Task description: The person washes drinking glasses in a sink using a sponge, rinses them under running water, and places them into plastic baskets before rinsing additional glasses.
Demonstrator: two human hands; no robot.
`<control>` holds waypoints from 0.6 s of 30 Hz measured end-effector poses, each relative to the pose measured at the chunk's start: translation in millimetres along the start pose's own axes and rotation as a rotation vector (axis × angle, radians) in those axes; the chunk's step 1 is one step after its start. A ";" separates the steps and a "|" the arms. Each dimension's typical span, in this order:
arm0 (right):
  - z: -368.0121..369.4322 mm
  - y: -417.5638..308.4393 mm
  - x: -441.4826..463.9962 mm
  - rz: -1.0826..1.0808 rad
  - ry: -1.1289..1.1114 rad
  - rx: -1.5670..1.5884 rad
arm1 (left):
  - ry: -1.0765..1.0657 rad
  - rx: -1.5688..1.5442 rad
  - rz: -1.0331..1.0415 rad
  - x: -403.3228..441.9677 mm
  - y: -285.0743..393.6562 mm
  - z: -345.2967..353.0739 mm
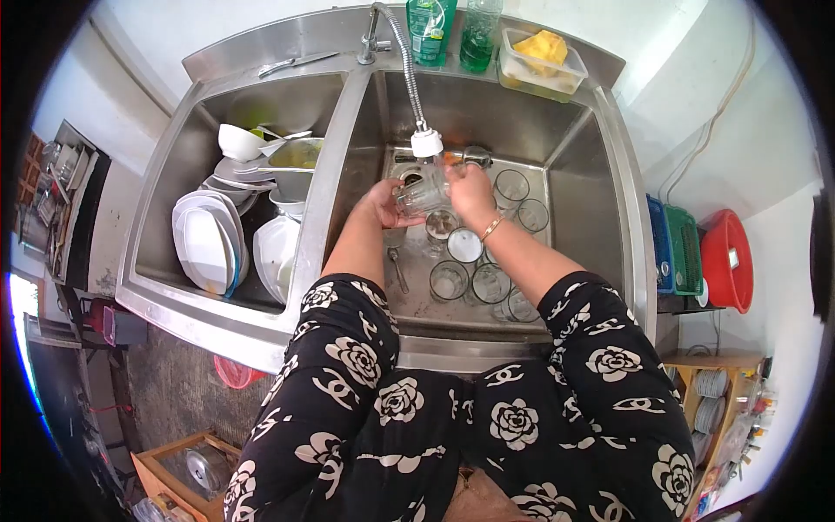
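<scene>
Under the white faucet head (pixel 426 143), a clear drinking glass (pixel 424 195) lies tilted on its side between my two hands. My left hand (pixel 380 205) cups one end of it, with fingers beneath and along the side. Around the other end my right hand (pixel 470 197) is closed, a bracelet on its wrist. Several clear glasses (pixel 490 283) stand on the floor of the right basin below. A spoon (pixel 397 270) lies near my left forearm. The far ends of some glasses are hidden by my right hand and arm.
Stacked white plates (pixel 204 244), bowls and a pot fill the left basin (pixel 156 209). Along the back ledge are a green pouch (pixel 430 33), a bottle of green liquid (pixel 478 39) and a plastic tub (pixel 541 74) with a yellow sponge-like item. A red basin (pixel 729 261) is at right.
</scene>
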State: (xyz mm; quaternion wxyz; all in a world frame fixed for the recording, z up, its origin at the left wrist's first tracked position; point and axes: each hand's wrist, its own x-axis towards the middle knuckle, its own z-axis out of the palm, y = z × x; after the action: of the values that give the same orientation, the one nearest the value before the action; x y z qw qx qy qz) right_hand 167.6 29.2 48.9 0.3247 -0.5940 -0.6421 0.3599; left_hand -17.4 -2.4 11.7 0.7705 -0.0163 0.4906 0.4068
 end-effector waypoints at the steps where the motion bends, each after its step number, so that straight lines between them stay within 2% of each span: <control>1: -0.3 -5.7 -6.3 0.017 0.024 -0.009 | 0.036 -0.024 0.073 6.3 -3.5 0.5; 7: 29.2 -13.2 -35.0 -0.261 -0.034 -0.089 | 0.113 0.094 0.264 0.9 -10.3 12.3; 8: 32.8 -14.6 -39.3 -0.325 -0.050 -0.098 | 0.077 0.035 0.260 25.2 -7.6 -1.3; 9: 33.9 -17.0 -43.4 -0.302 -0.205 -0.086 | 0.041 -0.024 0.256 70.0 -3.3 -24.5; 10: 29.7 -19.7 -47.6 -0.373 -0.266 -0.116 | 0.003 -0.082 0.252 94.8 -0.6 -36.5; 13: 14.8 -16.3 -47.2 -0.569 -0.466 -0.296 | -0.244 -0.162 0.250 68.7 -4.1 -24.6; 15: 6.9 -6.8 -21.2 -0.680 -0.603 -0.534 | -0.029 -0.091 0.269 36.8 -10.8 2.8; 16: 9.0 -10.3 -13.5 -0.539 -0.599 -0.472 | 0.074 -0.052 0.278 29.2 -11.8 13.4; 18: 18.2 -15.7 -3.5 -0.251 -0.585 -0.343 | -0.011 -0.013 0.250 44.9 -11.5 12.6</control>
State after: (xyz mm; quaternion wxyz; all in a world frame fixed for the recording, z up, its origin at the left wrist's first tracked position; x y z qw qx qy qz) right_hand 144.2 23.8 52.6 0.0645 -0.4282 -0.8266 0.3593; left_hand 7.8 22.7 -20.6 0.7162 0.0424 0.4821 0.5029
